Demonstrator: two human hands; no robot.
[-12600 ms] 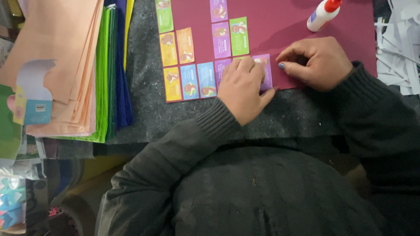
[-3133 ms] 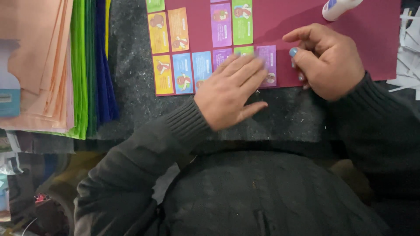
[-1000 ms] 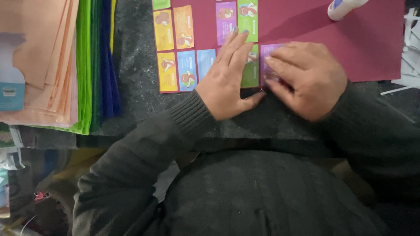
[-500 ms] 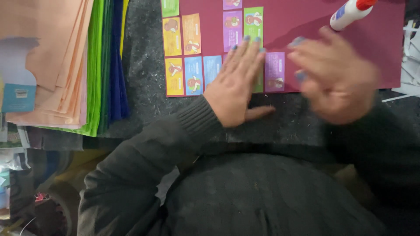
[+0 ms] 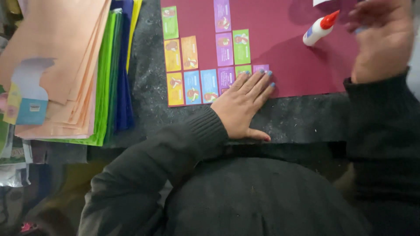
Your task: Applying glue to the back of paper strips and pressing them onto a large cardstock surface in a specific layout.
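Left hand (image 5: 245, 105) lies flat, palm down, fingers spread, pressing on the small green and purple picture cards (image 5: 251, 69) at the near edge of the maroon card sheet (image 5: 297, 65). Nothing is grasped, it only presses. Most of both cards is hidden under the fingers; only their top edges show.

Right hand (image 5: 378, 41) is raised over the far right of the sheet, loosely curled, holding nothing that I can see, close to the white glue bottle with the red cap (image 5: 319, 29), which lies tilted on the sheet, not touching the hand.

More small cards (image 5: 199, 86) sit in rows to the left on the sheet: yellow, orange, blue, purple, green. A stack of coloured paper sheets (image 5: 83, 70) sits well apart at left on the dark grey work surface (image 5: 148, 113).

To press well, judging from this: keep the palm flat and the pressure even, smooth from the centre of each card outward so edges stick and no bubble stays, keep card edges lined up with the neighbours in the row, and avoid sliding the cards while the glue is wet.
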